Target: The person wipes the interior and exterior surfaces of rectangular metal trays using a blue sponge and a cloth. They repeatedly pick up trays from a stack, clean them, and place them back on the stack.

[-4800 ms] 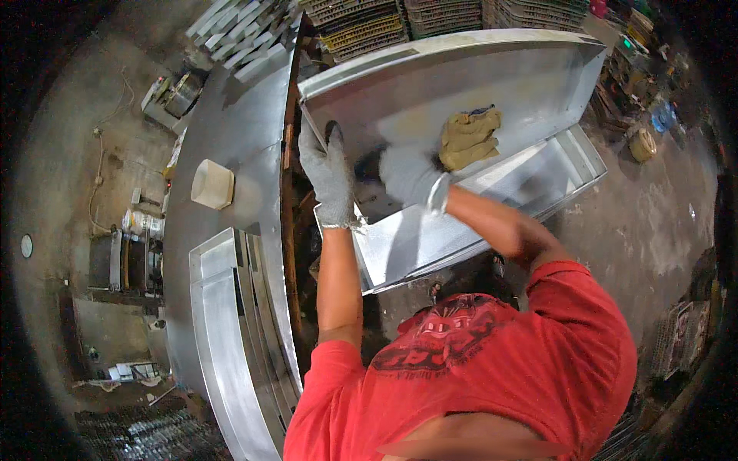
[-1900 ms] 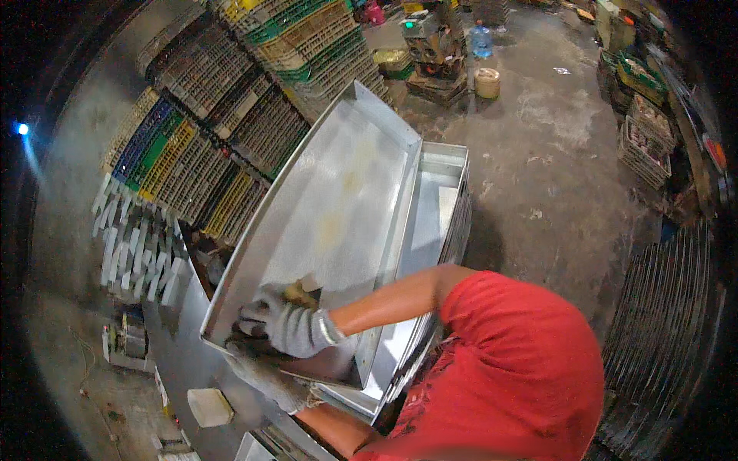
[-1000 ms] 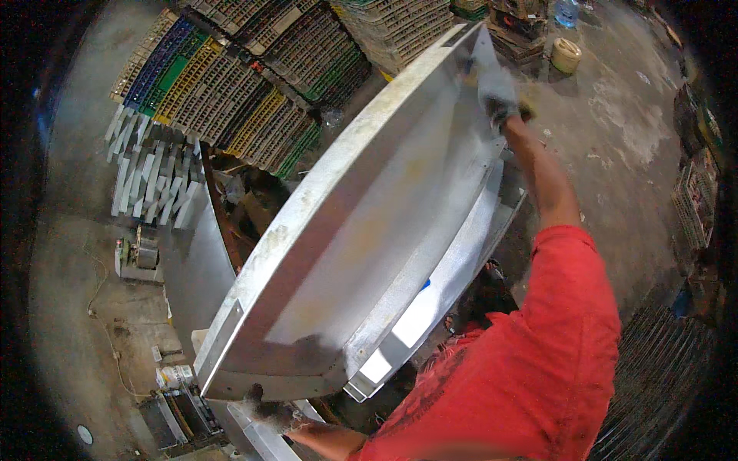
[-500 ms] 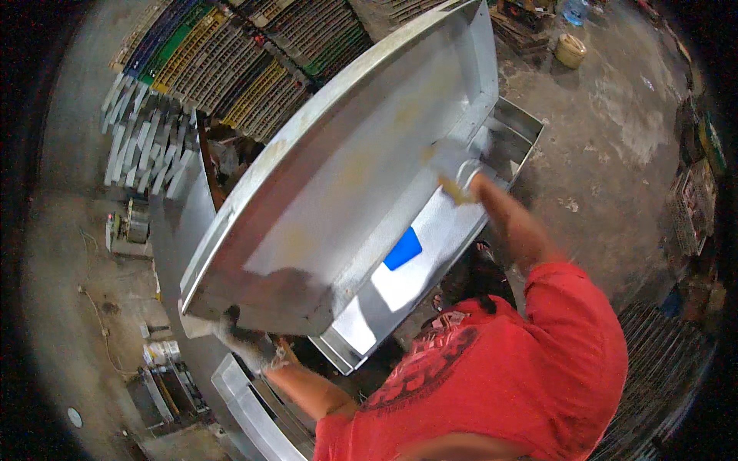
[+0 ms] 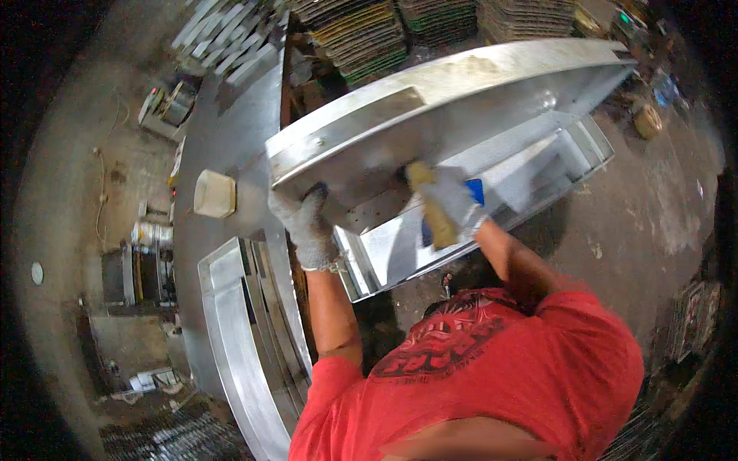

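Observation:
A long shallow sheet-metal tray (image 5: 492, 69) stands tilted up on its long side, its hollow face toward me. My left hand (image 5: 309, 234), in a grey-white glove, grips its left end, the thumb on the inner face. My right hand (image 5: 450, 201), gloved too and slightly blurred, is closed on a yellowish rag (image 5: 437, 223) close to the tray's lower inner side. Below and nearer me lies a long metal box (image 5: 377, 250) with upright walls. A blue patch (image 5: 475, 190) shows beside the right hand, partly covered by it.
A dark metal table (image 5: 223, 138) extends on the left with a whitish square tub (image 5: 214, 194) on it. Long metal channels (image 5: 231, 323) lie nearer me. Stacked metal strips (image 5: 231, 38) and ribbed stacks (image 5: 354, 38) stand at the back. A yellowish bucket (image 5: 647, 121) sits far right.
The tray has swung and lowered, its far end shifting right, while my view has turned. My right hand has moved left along it with the rag. The left hand stays on its end.

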Motion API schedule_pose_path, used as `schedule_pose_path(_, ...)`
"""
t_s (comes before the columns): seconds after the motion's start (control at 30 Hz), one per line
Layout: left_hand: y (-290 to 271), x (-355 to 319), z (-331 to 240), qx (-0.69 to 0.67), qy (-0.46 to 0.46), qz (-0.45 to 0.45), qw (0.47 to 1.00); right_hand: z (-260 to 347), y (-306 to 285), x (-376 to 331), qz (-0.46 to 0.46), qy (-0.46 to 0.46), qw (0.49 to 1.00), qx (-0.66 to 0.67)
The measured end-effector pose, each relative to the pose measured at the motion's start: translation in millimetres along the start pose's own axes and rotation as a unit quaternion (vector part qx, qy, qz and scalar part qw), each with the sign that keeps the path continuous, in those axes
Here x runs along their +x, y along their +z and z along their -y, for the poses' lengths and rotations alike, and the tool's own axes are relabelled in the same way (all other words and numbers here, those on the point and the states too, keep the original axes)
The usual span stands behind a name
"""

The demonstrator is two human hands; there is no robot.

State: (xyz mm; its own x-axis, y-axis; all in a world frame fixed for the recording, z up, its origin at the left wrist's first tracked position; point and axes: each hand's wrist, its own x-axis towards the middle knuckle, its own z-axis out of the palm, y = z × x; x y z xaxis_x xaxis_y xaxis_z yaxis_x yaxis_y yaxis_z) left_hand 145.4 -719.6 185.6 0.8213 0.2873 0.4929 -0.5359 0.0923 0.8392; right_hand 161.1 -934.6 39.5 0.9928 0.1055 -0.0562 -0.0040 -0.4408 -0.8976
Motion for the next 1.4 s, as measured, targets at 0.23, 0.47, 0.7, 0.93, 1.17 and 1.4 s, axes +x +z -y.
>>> schedule_pose_path(0.23, 23, -4, -25, 0.083, -0.016, 0.065, 0.994, 39, 61, 33, 0.053, -0.319, 0.932, -0.165)
schedule_pose_path(0.47, 22, -14, -42, 0.185, 0.097, 0.082, 0.974, 57, 9, 22, 0.054, -0.496, 0.849, -0.173)
schedule_pose_path(0.7, 54, -11, -62, 0.119, 0.09, 0.068, 0.986, 35, 21, 14, 0.276, -0.292, 0.911, -0.095)
schedule_pose_path(0.93, 73, 20, -109, 0.28, 0.11, 0.04, 0.953, -143, -70, -31, 0.238, -0.166, 0.915, 0.281)
schedule_pose_path(1.17, -4, -14, -92, 0.41, 0.034, -0.024, 0.911, -217, -91, 24, 0.061, 0.162, 0.788, 0.591)
schedule_pose_path(1.4, -198, -242, -77, 0.446, -0.144, -0.253, 0.846, -139, 37, -19, 0.306, 0.187, 0.762, 0.539)
